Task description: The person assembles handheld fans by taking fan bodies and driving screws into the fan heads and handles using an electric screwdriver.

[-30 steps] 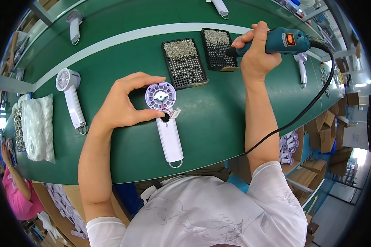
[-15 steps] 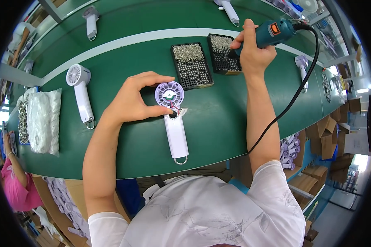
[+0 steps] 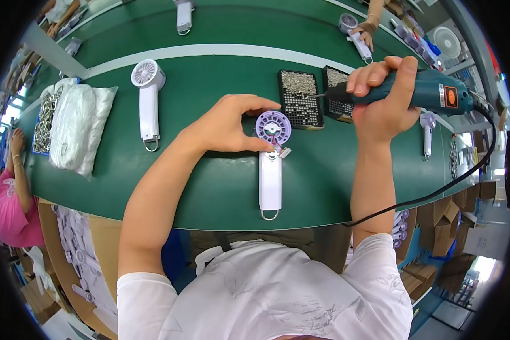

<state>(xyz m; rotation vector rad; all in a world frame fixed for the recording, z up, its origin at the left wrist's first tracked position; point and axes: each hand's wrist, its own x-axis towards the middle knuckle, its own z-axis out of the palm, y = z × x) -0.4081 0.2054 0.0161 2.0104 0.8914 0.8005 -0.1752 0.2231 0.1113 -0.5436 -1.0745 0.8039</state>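
"What have I got under the left hand point(image 3: 229, 126)?"

"On my head feed, its grip is pinching the white-and-lavender plastic handheld fan point(image 3: 270, 173): thumb at the neck, forefinger at the upper rim of the round head. The fan lies on the green, smooth worktop point(image 3: 221, 195), its handle toward the body and its metal loop point(image 3: 270, 215) near the edge."

"Is that head covered?"

"I see its spokes and green centre bare, with thin red wires point(image 3: 279, 148) running to a small white piece point(image 3: 285, 152) beside the neck."

"And the right hand point(image 3: 388, 110)?"

"Its grip is wrapped round a teal, barrel-shaped electric screwdriver point(image 3: 430, 93), black cable point(image 3: 447, 184) curving down behind. I have the thin bit over the nearer black rectangular tray point(image 3: 309, 126) of silver screws; I can't tell whether it touches one. A second black screw tray point(image 3: 342, 118) sits just right of it, partly hidden by the tool."

"Anything else near?"

"Well left, I see another white handheld fan point(image 3: 149, 110), then a clear plastic bag bundle point(image 3: 80, 133). Far across, a co-worker's hand point(image 3: 368, 35) touches a white fan with a grey head point(image 3: 357, 45)."
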